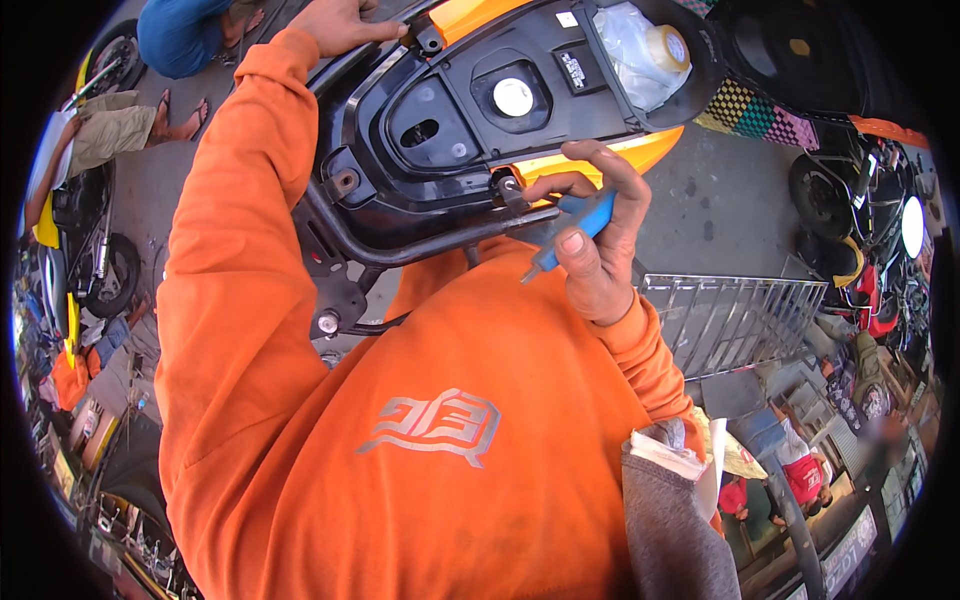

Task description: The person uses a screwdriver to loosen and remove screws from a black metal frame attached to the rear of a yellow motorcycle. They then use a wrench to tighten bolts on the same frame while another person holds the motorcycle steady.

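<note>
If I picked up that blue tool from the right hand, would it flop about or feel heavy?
The blue tool would probably stay stiff, because its narrow tip sticks straight out. It's likely fairly light, since it looks small beside the right hand.

The cap [513, 97] sits left of the plastic bag [624, 55], both on the motorcycle [470, 135].
</note>
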Demonstrator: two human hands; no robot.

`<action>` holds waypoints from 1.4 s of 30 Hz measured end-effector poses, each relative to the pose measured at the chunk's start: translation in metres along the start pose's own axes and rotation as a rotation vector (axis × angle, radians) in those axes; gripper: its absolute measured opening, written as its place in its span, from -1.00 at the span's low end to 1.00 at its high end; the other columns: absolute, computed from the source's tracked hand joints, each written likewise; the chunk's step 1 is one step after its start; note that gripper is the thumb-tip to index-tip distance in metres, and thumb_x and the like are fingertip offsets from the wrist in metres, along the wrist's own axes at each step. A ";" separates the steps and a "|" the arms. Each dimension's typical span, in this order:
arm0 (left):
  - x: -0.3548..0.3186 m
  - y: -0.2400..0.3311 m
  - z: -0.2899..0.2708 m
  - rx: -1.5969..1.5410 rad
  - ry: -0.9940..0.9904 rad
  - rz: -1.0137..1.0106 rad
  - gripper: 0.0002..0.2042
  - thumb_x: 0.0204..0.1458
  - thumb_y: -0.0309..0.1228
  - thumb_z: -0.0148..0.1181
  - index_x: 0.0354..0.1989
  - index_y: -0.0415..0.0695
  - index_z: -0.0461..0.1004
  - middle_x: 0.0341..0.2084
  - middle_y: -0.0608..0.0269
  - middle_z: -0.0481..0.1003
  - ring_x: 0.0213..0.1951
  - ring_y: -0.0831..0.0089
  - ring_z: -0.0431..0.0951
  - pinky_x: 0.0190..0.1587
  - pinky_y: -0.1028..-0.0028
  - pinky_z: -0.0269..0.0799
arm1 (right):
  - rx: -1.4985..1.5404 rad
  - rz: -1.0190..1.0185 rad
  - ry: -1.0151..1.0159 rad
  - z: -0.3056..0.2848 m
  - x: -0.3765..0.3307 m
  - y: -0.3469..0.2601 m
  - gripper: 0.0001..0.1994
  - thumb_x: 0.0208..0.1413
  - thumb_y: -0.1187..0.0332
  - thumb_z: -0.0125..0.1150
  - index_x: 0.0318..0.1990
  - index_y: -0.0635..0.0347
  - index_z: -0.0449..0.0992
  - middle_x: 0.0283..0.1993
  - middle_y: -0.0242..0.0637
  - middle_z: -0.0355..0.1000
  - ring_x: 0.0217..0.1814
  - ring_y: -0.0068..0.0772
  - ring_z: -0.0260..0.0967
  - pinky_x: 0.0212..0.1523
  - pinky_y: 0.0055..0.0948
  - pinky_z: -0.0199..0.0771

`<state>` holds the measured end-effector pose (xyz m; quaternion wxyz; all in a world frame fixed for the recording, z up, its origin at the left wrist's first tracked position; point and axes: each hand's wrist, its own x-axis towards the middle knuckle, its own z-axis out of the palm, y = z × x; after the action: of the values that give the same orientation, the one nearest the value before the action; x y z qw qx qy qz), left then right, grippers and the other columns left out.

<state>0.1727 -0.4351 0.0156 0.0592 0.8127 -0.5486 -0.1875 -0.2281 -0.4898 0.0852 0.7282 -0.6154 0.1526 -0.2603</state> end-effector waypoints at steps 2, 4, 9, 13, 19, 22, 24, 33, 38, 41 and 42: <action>0.000 0.000 -0.001 -0.020 -0.016 -0.007 -0.37 -0.14 0.18 0.36 -0.65 -0.29 0.46 -0.69 -0.10 0.37 -0.57 0.10 0.40 -0.46 0.14 0.25 | -0.005 0.057 0.013 -0.003 0.000 -0.004 -0.32 0.22 0.18 0.28 0.37 0.17 0.07 0.28 -0.07 0.08 -0.03 -0.30 0.37 -0.09 -0.34 0.48; 0.001 0.001 -0.002 -0.012 -0.035 -0.021 -0.37 -0.13 0.19 0.35 -0.64 -0.29 0.48 -0.67 -0.11 0.39 -0.56 0.11 0.42 -0.45 0.14 0.26 | -0.015 0.064 0.007 -0.003 0.000 -0.006 -0.32 0.21 0.19 0.30 0.37 0.16 0.08 0.22 -0.10 0.12 -0.11 -0.37 0.33 -0.14 -0.39 0.45; 0.004 0.006 -0.004 0.060 -0.163 -0.152 -0.29 -0.13 0.30 0.27 -0.33 -0.29 0.65 -0.39 -0.23 0.59 -0.26 0.02 0.62 -0.19 0.10 0.44 | -0.029 0.030 -0.006 0.004 0.003 0.001 -0.31 0.19 0.23 0.33 0.36 0.16 0.09 0.10 -0.14 0.16 -0.22 -0.47 0.23 -0.22 -0.45 0.36; 0.010 0.008 -0.003 0.099 -0.267 -0.113 -0.12 -0.17 0.38 0.23 0.01 -0.30 0.61 -0.01 -0.25 0.56 0.10 -0.06 0.54 0.14 0.13 0.38 | -0.045 -0.055 -0.009 0.005 0.006 0.006 -0.29 0.18 0.22 0.34 0.36 0.18 0.06 0.09 -0.12 0.16 -0.24 -0.46 0.22 -0.24 -0.45 0.35; 0.033 0.006 -0.008 0.013 -0.653 -0.177 -0.19 -0.23 0.28 0.29 -0.08 -0.34 0.63 -0.10 -0.22 0.61 0.01 -0.03 0.59 0.05 0.12 0.43 | -0.093 -0.052 -0.020 0.003 0.009 0.006 -0.28 0.20 0.20 0.30 0.37 0.20 0.01 0.10 -0.09 0.13 -0.25 -0.43 0.20 -0.26 -0.43 0.36; 0.032 0.005 -0.006 -0.013 -0.622 -0.122 -0.30 -0.24 0.14 0.31 -0.17 -0.35 0.65 -0.20 -0.18 0.64 -0.09 0.00 0.63 -0.05 0.13 0.47 | -0.114 -0.056 -0.031 0.003 0.010 0.005 -0.31 0.22 0.17 0.28 0.34 0.23 0.02 0.10 -0.07 0.13 -0.26 -0.41 0.22 -0.26 -0.42 0.35; 0.034 0.005 -0.005 0.019 -0.625 -0.123 -0.34 -0.26 0.09 0.32 -0.20 -0.35 0.66 -0.25 -0.17 0.64 -0.15 0.04 0.64 -0.09 0.16 0.49 | -0.153 -0.083 -0.068 0.002 0.011 0.005 -0.31 0.21 0.17 0.29 0.31 0.26 0.02 0.09 -0.03 0.12 -0.29 -0.42 0.23 -0.29 -0.43 0.32; 0.037 -0.007 0.004 -0.210 -0.643 -0.107 -0.44 -0.28 -0.03 0.40 -0.29 -0.36 0.66 -0.37 -0.07 0.65 -0.25 0.13 0.65 -0.20 0.22 0.50 | -0.125 -0.057 -0.197 -0.008 0.021 0.003 -0.16 0.15 0.23 0.36 0.40 0.28 -0.09 0.13 0.00 0.10 -0.25 -0.36 0.27 -0.26 -0.37 0.37; 0.033 -0.002 0.003 -0.072 -0.487 -0.103 -0.55 -0.39 -0.20 0.37 -0.42 -0.41 0.60 -0.52 -0.14 0.57 -0.41 0.06 0.61 -0.32 0.20 0.46 | -0.293 -0.084 -0.431 -0.037 0.019 -0.007 0.02 -0.05 0.19 0.56 0.44 0.22 -0.07 0.25 0.04 0.12 0.11 -0.17 0.31 0.14 -0.15 0.41; 0.034 0.000 0.002 -0.031 -0.519 -0.209 -0.40 -0.39 -0.20 0.38 -0.16 -0.42 0.56 -0.28 -0.20 0.59 -0.19 0.02 0.61 -0.14 0.21 0.48 | -0.186 -0.026 -0.301 -0.051 0.011 0.002 0.04 -0.15 0.26 0.63 0.43 0.23 0.00 0.28 0.04 0.15 0.20 -0.11 0.31 0.19 -0.11 0.40; 0.034 -0.001 0.002 -0.034 -0.479 -0.219 -0.36 -0.39 -0.20 0.38 -0.09 -0.42 0.54 -0.22 -0.20 0.58 -0.12 0.01 0.60 -0.09 0.22 0.47 | -0.164 -0.034 -0.268 -0.056 0.007 0.006 0.01 -0.17 0.38 0.61 0.42 0.23 0.04 0.26 0.00 0.22 0.26 -0.10 0.31 0.25 -0.12 0.37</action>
<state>0.1844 -0.4652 0.0055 -0.0794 0.7987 -0.4523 -0.3889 -0.2519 -0.5390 0.0687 0.6849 -0.7044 0.0643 -0.1751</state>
